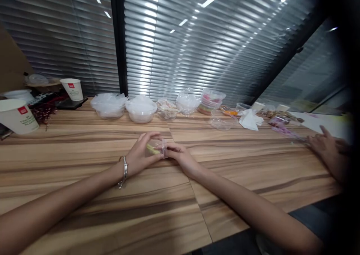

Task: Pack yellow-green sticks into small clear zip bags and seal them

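Near the middle of the wooden table [118,210], my left hand [143,152] is wrapped round a small clear plastic cup [164,147] lying on its side. Something yellow-green [152,149] shows inside it, between my thumb and fingers. My right hand [178,155] meets it from the other side, its fingers pressed at the cup's rim and partly reaching inside. A silver bracelet [123,172] circles my left wrist.
Along the window side stand clear bowls [141,108], a bowl of pale pieces [168,109], stacked tubs [211,100] and crumpled tissue [250,119]. Paper cups [72,89] stand at the left. Another person's hand [323,146] rests at the right, by purple material [284,129].
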A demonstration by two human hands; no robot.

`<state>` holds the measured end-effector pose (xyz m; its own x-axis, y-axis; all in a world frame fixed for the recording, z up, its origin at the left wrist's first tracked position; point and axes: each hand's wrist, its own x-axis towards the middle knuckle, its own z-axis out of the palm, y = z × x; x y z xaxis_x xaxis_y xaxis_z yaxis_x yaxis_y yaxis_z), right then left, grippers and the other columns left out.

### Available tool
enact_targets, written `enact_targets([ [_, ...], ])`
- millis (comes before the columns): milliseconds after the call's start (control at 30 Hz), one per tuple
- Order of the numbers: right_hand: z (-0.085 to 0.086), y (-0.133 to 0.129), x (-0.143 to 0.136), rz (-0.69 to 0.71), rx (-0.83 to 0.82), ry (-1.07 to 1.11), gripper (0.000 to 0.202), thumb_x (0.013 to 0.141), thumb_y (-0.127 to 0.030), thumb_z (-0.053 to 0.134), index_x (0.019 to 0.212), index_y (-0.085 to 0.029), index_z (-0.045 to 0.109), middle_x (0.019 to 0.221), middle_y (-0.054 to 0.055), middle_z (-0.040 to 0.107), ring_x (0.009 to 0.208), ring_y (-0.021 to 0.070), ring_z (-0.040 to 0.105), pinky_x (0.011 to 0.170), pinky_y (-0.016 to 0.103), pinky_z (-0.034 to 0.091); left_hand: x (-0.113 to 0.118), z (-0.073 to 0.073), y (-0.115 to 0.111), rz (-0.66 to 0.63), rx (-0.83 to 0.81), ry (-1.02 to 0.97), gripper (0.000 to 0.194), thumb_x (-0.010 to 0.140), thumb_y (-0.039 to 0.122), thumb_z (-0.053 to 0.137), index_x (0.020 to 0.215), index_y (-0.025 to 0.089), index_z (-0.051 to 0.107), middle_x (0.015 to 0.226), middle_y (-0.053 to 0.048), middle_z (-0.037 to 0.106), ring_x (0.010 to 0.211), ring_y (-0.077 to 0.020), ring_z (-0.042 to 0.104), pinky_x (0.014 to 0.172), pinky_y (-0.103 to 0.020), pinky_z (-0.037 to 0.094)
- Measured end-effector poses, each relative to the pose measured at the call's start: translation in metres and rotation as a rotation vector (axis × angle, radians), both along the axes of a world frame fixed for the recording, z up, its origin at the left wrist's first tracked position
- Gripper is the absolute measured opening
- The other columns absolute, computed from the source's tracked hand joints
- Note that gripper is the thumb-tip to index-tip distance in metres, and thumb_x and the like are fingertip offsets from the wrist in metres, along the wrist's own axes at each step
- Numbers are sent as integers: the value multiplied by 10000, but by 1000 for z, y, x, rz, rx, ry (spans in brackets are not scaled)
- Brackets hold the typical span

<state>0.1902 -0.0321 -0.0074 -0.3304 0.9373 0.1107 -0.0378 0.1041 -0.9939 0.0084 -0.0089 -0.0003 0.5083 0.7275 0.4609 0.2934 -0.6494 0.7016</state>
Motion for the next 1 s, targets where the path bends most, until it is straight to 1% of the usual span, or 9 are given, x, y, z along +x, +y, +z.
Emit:
enact_targets([
  [133, 4, -2, 2, 58, 13, 56, 207, 758, -212, 594, 928, -235, 710, 1065, 33, 654, 1079, 220, 525, 942, 363, 360, -1, -1, 0, -32, -79, 0, 593, 782, 356, 612, 1293, 224, 342, 1220, -98, 521, 1179, -236, 451, 1001, -399, 338],
  [233, 5, -2, 2, 61, 20, 69, 222, 756, -203, 584, 937, -240, 707, 1090, 28, 644, 1082, 217, 523, 943, 361, 360, -1, 1, -1, -39, -86, 18, 643, 760, 382, 633, 1307, 230, 330, 1253, -102, 493, 1188, -241, 446, 1003, -401, 343],
  [400, 1, 1, 1, 13, -35, 98, 266, 758, -171, 557, 980, -235, 688, 1073, 30, 647, 1009, 204, 560, 887, 341, 400, -1, 3, 1, 81, 26, 41, 688, 670, 428, 701, 1264, 248, 405, 1284, -86, 439, 1228, -267, 382, 1035, -427, 308],
  [567, 2, 1, 0, 16, 0, 130, 306, 774, -210, 570, 1065, -240, 659, 1164, 46, 612, 1086, 231, 532, 935, 380, 377, 0, -1, 4, 128, -28, 20, 661, 672, 439, 696, 1241, 241, 426, 1201, -78, 487, 1138, -252, 464, 969, -414, 382],
  [667, 4, 2, -1, 28, 27, 141, 314, 787, -220, 569, 1090, -249, 646, 1207, 36, 586, 1135, 226, 500, 970, 375, 349, -1, -1, 4, 139, -22, -10, 633, 669, 422, 703, 1219, 236, 450, 1173, -73, 505, 1112, -248, 481, 949, -406, 395],
  [733, 3, 2, -1, 25, 21, 137, 320, 797, -242, 568, 1109, -263, 635, 1235, 33, 565, 1081, 216, 527, 915, 360, 388, -1, 0, 4, 138, -16, -22, 611, 665, 408, 710, 1200, 237, 470, 1159, -71, 512, 1102, -249, 486, 942, -407, 398],
  [833, -1, 4, -1, 4, -29, 123, 337, 792, -256, 575, 1126, -261, 623, 1203, 46, 578, 872, 175, 579, 763, 319, 441, 0, -2, 5, 129, -50, -81, 576, 660, 377, 716, 1170, 222, 499, 1139, -79, 525, 1081, -253, 505, 932, -412, 407],
  [900, -3, 5, -1, -3, -50, 110, 364, 786, -235, 576, 1149, -249, 607, 1143, 48, 605, 775, 143, 569, 719, 294, 436, 1, -3, 5, 118, -120, -175, 554, 660, 348, 715, 1158, 211, 513, 1130, -89, 538, 1052, -251, 530, 902, -400, 434],
  [1000, -4, 5, -2, 2, -30, 78, 382, 786, -215, 574, 1167, -232, 593, 1050, 36, 636, 724, 123, 550, 712, 274, 426, 1, -2, 6, 97, -267, -303, 549, 668, 326, 700, 1165, 199, 506, 1132, -95, 558, 980, -225, 573, 832, -352, 480],
])
